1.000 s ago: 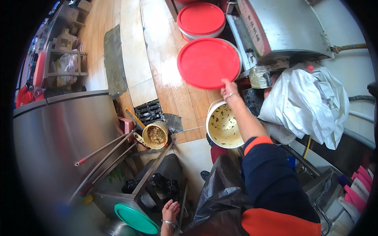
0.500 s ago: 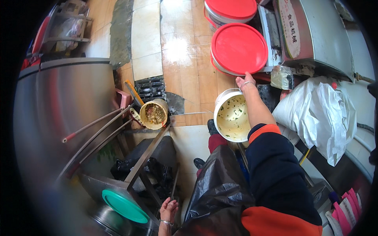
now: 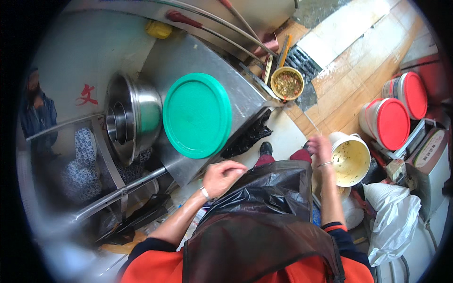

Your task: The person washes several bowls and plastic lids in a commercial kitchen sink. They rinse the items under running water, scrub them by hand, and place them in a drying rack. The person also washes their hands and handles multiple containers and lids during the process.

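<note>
Above the dark plastic apron on my lap, my left hand hangs with its fingers curled in and its thumb against them. Nothing shows in it. My right hand is in front of me, smeared by motion, so its fingers cannot be read. Just right of it stands a white bucket with its mouth toward me; bits of green and yellowish residue cling to its inner wall. Farther forward, a small bucket holds mixed food scraps. A round green lid lies on the steel table to my left.
Nested steel bowls sit beyond the lid. Two red-lidded buckets stand on the tiled floor at right, near a metal machine. A white sack lies close on my right. Long handles lean by the scrap bucket.
The view has swung left. My right hand has drawn back from the red-lidded bucket to beside the white bucket. My left hand has come up in front of the apron.
</note>
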`<control>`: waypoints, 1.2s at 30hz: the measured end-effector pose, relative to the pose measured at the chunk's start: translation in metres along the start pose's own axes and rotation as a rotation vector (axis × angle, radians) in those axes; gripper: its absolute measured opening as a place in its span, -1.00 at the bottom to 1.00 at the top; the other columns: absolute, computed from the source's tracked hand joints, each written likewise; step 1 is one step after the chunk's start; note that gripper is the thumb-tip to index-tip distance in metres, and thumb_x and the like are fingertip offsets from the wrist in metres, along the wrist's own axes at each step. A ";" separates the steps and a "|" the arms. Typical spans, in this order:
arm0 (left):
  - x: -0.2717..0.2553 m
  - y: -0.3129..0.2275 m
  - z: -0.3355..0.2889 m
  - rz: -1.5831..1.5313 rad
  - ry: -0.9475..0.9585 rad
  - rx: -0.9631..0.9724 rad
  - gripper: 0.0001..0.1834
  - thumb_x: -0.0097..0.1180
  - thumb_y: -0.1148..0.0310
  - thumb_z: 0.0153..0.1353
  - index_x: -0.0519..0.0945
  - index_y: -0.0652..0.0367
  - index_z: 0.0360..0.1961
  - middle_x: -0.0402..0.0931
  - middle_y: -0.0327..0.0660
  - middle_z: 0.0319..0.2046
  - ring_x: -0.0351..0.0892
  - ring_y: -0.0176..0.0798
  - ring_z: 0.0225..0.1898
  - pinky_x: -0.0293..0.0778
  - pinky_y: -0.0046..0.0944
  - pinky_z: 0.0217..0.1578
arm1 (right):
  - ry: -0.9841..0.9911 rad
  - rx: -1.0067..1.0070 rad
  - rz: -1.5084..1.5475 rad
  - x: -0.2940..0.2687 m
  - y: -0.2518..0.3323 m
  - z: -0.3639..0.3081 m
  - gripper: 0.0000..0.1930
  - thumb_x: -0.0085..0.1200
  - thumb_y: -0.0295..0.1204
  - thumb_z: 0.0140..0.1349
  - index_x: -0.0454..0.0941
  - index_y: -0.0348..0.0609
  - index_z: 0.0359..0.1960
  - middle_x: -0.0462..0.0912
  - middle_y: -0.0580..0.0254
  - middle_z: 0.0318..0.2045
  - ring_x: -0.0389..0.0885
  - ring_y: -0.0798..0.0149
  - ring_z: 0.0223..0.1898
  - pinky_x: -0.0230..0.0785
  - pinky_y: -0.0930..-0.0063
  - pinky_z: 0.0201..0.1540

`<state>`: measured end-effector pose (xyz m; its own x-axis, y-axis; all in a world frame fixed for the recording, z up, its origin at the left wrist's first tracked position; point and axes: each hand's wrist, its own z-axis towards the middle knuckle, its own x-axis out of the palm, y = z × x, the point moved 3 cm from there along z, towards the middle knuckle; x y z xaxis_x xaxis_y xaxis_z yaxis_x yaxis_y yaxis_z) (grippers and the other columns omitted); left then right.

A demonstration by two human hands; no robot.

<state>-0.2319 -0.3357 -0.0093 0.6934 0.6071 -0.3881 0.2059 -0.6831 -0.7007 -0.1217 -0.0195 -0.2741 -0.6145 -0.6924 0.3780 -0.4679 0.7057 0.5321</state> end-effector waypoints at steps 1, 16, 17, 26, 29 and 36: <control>-0.022 0.006 -0.011 0.065 -0.173 0.072 -0.88 0.14 0.44 0.23 0.68 0.20 -0.26 0.66 -0.16 -0.24 0.61 -0.36 -0.19 0.50 -0.35 -0.15 | 0.081 -0.055 -0.060 0.040 -0.009 -0.009 -0.70 0.01 -0.16 0.32 0.55 -0.15 -0.19 0.66 0.18 -0.31 0.61 0.40 -0.39 0.51 0.55 -0.41; -0.060 0.093 0.146 0.317 -0.585 0.066 -0.33 0.33 0.38 -0.04 0.45 0.20 0.17 0.32 -0.11 -0.12 0.41 -0.24 -0.26 0.43 -0.23 -0.14 | -0.183 -0.214 0.098 0.171 -0.012 -0.046 -0.45 0.25 -0.15 0.17 0.47 -0.35 0.03 0.62 0.11 -0.12 0.58 0.31 -0.18 0.47 0.39 -0.11; -0.045 0.068 0.155 0.343 -0.614 0.136 -0.34 0.32 0.40 -0.03 0.44 0.20 0.17 0.32 -0.12 -0.11 0.41 -0.28 -0.27 0.44 -0.26 -0.18 | -0.151 -0.251 0.321 0.155 -0.011 -0.042 -0.52 0.28 -0.28 0.15 0.49 -0.36 0.02 0.62 0.09 -0.09 0.59 0.28 -0.13 0.44 0.33 -0.02; 0.045 -0.041 0.180 0.125 0.008 0.405 -0.53 0.15 0.51 0.21 0.46 0.14 0.18 0.46 -0.21 -0.05 0.52 -0.36 -0.14 0.49 -0.37 -0.11 | -0.572 -0.239 1.104 -0.059 -0.068 -0.070 -0.41 0.22 -0.54 0.09 0.31 -0.19 0.20 0.48 0.01 0.10 0.47 -0.04 0.10 0.31 -0.07 0.20; 0.032 -0.044 0.204 0.060 0.054 0.163 -0.58 0.11 0.51 0.25 0.47 0.22 0.15 0.58 -0.19 -0.11 0.53 -0.38 -0.11 0.44 -0.39 -0.03 | -0.775 -0.248 1.307 -0.111 -0.104 -0.051 -0.40 0.15 -0.54 0.11 0.27 -0.09 0.23 0.46 0.04 0.13 0.42 -0.05 0.16 0.29 -0.11 0.21; 0.025 -0.030 0.224 0.099 0.086 -0.157 -0.61 0.12 0.42 0.27 0.49 0.22 0.13 0.59 -0.19 -0.13 0.58 -0.38 -0.18 0.47 -0.44 -0.20 | -1.154 -0.190 1.433 -0.173 -0.158 0.010 -0.46 0.23 -0.46 0.12 0.33 -0.06 0.16 0.46 0.05 0.12 0.47 0.01 0.11 0.37 -0.12 0.15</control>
<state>-0.3755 -0.2087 -0.1323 0.7708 0.5013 -0.3931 0.2342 -0.7968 -0.5570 0.0522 -0.0096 -0.4308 -0.5421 0.8395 -0.0371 0.7583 0.5077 0.4090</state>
